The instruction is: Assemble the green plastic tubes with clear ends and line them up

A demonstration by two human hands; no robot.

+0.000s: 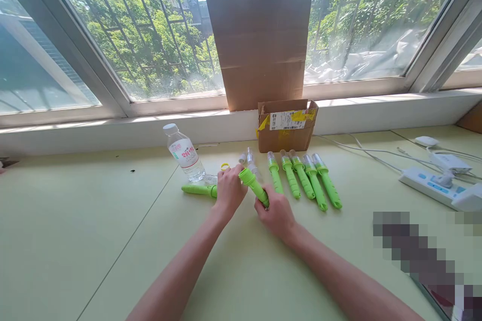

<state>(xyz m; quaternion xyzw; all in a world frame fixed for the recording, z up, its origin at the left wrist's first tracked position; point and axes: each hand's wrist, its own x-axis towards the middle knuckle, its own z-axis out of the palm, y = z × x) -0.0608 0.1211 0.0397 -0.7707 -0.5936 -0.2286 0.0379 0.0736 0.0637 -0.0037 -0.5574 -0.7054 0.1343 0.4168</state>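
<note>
My right hand point(277, 212) is closed around a green plastic tube-like handle point(255, 187), tilted so its open, ridged end points up and left. My left hand point(230, 189) is curled shut just left of that end, its fingertips mostly hidden. A small yellow ring point(225, 166) shows right at its fingers; whether they grip it I cannot tell. Another green handle point(198, 190) lies on the table, its right end hidden behind my left hand. Clear plastic pieces point(250, 156) lie beyond my hands, and a further clear piece point(211, 179) lies by the bottle.
Several green handles with clear caps point(300, 176) lie in a row to the right. Behind them stands an open cardboard box point(285, 136). A water bottle point(185, 153) stands at left. A power strip point(429, 183) with white cables sits at right, near a blurred-out patch.
</note>
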